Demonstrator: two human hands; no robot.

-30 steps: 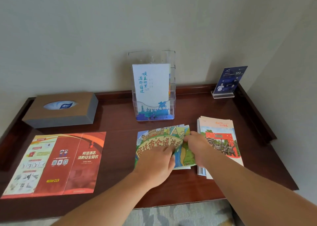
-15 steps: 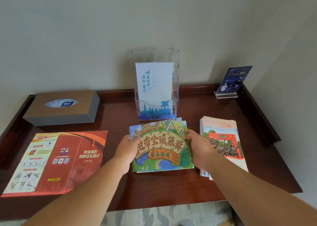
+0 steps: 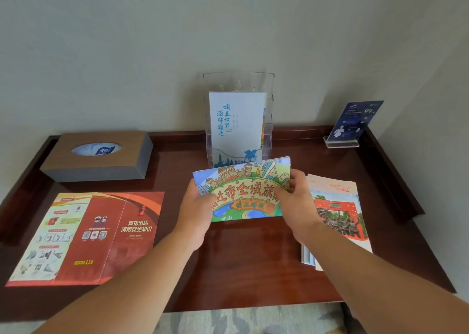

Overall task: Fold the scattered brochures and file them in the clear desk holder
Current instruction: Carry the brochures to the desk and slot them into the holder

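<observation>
Gripped at both ends, just in front of the clear desk holder (image 3: 238,81): a folded brochure (image 3: 243,192), glossy, thick with several layers, with cartoon buildings, a river and big red lettering, "迁市全域旅" legible. Left hand (image 3: 196,206) clamped on its left edge, thumb on the printed face. Right hand (image 3: 297,205) pinching its right edge, fingers curled behind. Tilted up toward the camera, top edge overlapping the holder's base in view.

Inside the holder, transparent stepped acrylic, upright in the front pocket: a white brochure (image 3: 236,123) printed in blue brush script "項王故里 酒都宿迁" over a blue skyline with a horse. Coloured edges of more paper peeking out behind it.

Left of the holder and nearer: an unfolded red three-panel leaflet (image 3: 88,234) lying flat, reading "宾馆酒店 消防安全知识" and "119". Left of the holder, by the wall: a wood-grain tissue box (image 3: 99,156) with an oval opening.

Right of the holder and nearer: a stack of folded brochures (image 3: 337,214) showing a red archway. Right of the holder, by the wall: a dark blue card (image 3: 354,120) in a clear stand, marked "99".

All resting on a polished reddish-brown wooden desk (image 3: 241,262) with a raised rim.
</observation>
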